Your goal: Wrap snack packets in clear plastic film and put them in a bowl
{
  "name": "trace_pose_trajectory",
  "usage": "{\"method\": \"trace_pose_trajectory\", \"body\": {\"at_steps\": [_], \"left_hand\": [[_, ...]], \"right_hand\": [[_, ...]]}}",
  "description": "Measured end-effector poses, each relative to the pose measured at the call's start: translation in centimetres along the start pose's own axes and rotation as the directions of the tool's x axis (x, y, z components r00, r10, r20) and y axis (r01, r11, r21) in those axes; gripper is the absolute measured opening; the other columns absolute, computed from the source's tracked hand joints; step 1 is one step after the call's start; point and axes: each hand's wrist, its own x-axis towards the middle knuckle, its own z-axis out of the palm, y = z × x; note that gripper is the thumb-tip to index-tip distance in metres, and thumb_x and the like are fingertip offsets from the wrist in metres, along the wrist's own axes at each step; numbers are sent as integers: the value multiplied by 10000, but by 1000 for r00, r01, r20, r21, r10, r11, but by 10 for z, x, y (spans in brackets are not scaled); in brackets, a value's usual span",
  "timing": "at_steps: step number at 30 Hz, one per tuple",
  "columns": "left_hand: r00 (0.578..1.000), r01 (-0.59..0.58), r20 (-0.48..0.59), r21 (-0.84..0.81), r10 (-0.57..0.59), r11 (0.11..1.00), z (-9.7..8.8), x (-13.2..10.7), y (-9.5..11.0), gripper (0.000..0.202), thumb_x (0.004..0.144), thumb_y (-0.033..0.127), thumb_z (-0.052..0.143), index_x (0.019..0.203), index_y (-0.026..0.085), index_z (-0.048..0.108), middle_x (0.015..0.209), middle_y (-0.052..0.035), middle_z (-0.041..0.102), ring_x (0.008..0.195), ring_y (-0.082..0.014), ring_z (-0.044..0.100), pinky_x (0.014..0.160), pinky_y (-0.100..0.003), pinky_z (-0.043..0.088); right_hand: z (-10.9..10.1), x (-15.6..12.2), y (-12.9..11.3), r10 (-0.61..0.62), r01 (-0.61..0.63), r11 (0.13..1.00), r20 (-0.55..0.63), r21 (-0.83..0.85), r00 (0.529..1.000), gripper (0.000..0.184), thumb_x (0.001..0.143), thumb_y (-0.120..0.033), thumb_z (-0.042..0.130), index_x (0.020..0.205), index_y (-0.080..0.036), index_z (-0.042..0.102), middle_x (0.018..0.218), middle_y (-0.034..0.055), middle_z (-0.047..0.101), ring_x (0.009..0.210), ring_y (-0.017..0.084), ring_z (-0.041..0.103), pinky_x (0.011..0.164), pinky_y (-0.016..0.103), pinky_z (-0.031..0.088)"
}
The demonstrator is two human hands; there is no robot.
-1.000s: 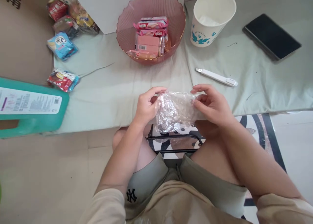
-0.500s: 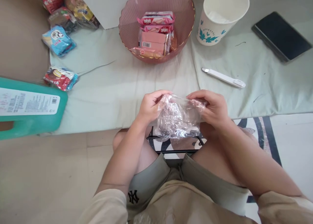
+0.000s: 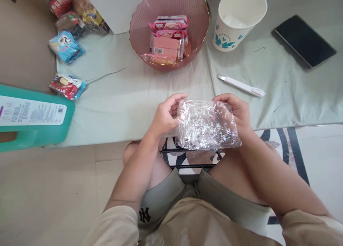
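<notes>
A crinkled clear plastic bag [image 3: 207, 126] is spread between my hands, over my lap at the front edge of the cloth. My left hand [image 3: 167, 113] pinches its left side, thumb against the plastic and fingers curled behind. At the other end, my right hand [image 3: 235, 112] grips the upper right, some of its fingers showing through the film. The bag looks flat, and I see nothing inside it. Just beyond my right hand lies a white utility knife [image 3: 241, 85].
A pink ribbed bowl [image 3: 136, 35] holds several wrapped wafers. Right of it stand a paper cup [image 3: 227, 35] and a black phone [image 3: 305, 42]. Left are snack packets [image 3: 66, 47], a cardboard box [image 3: 24, 49] and a green jug [image 3: 68, 113]. A pale cloth [image 3: 107, 113] lies underneath.
The bag has gone from bunched up to spread wider and flatter between my hands. My right hand has shifted its grip slightly and its fingers are now partly behind the film.
</notes>
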Motion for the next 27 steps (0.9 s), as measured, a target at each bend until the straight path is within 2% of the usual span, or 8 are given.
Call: {"method": "trace_pose_trajectory", "body": {"at_steps": [2,6,9,13,16,18,21,27], "left_hand": [[999,42,-21,25,-41,999,3,0,3,419,676,261,853,1082,208,767,875,-23,790,726,-126,707,629,-218,554],[990,81,-124,95,-69,992,6,-2,10,146,808,330,770,828,186,776,676,-8,715,592,-104,623,524,-210,480],[981,47,-193,99,-27,994,6,-4,10,161,827,334,764,753,191,757,639,1,678,564,-92,582,495,-204,445],[956,-76,-286,-4,72,997,2,-2,-2,161,874,362,746,802,218,744,574,42,583,489,-60,497,457,-176,397],[971,-126,-210,-60,111,990,-2,1,-9,244,809,408,816,956,230,738,792,5,695,648,-77,621,557,-174,502],[994,-81,-78,-76,75,994,-6,2,-11,392,758,357,851,1109,238,721,1028,-37,747,798,-106,695,660,-201,571],[996,-7,85,-147,20,989,-11,1,-12,405,833,266,739,1233,241,684,1128,-58,754,878,-137,743,740,-243,609],[993,28,115,-110,-15,994,-13,0,-7,502,814,238,764,1303,249,651,1187,-71,766,983,-172,765,869,-279,615]], "right_hand": [[1,-1,2,-2,2,1000,16,-21,1000,182,834,-407,727,859,-227,717,631,-12,627,506,110,518,452,252,384],[2,-1,3,-60,60,994,1,-94,998,83,799,-303,737,843,-232,734,712,-2,686,590,121,569,514,252,435],[2,-1,4,-91,88,988,-17,-125,996,71,818,-309,727,849,-246,737,721,-2,696,603,132,580,524,261,452],[1,0,7,-141,135,980,-35,-144,989,102,857,-352,721,855,-250,725,699,-6,673,589,132,575,523,272,453],[1,1,9,-160,153,980,-45,-123,986,152,874,-401,719,846,-253,709,677,-7,657,580,135,578,514,276,443],[1,1,10,-148,143,984,-48,-106,988,190,889,-438,709,848,-252,701,664,-7,649,568,134,569,506,278,430],[1,1,13,-126,120,989,-66,-81,990,240,901,-490,697,876,-251,698,665,-7,649,559,130,553,510,282,421],[-1,2,14,-86,83,995,-55,-48,995,263,877,-526,718,886,-264,698,668,-3,641,567,139,550,505,284,409]]}}
